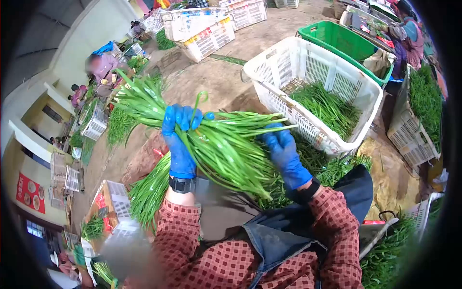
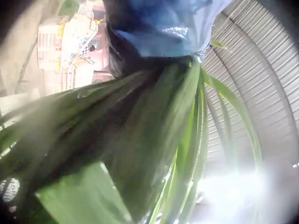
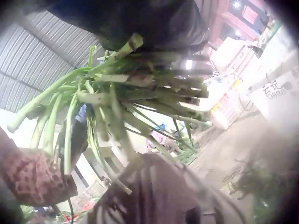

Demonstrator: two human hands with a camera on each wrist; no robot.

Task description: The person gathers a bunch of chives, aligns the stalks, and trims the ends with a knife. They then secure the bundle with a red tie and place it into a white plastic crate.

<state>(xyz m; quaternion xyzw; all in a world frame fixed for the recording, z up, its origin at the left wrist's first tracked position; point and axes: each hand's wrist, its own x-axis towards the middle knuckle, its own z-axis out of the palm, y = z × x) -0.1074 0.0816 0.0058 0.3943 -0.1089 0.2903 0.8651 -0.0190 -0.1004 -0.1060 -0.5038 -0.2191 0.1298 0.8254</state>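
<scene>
My left hand grips the leafy bunch; my right hand, at 3 o'clock, clasps its stems.

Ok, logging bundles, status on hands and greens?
Left hand grips the greens mid-bundle. Right hand holds the stem end. White crate beyond, nothing blocking.

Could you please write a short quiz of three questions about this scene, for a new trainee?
1. True or false: the white crate behind the bundle has greens inside.
2. Which hand grips the bundle of green stalks near the middle? A) left hand B) right hand
3. Fill in: both hands wear ____ gloves.

Key:
1. True.
2. A: the left hand wraps round it; the right hand works at the cut ends.
3. Blue.
</scene>
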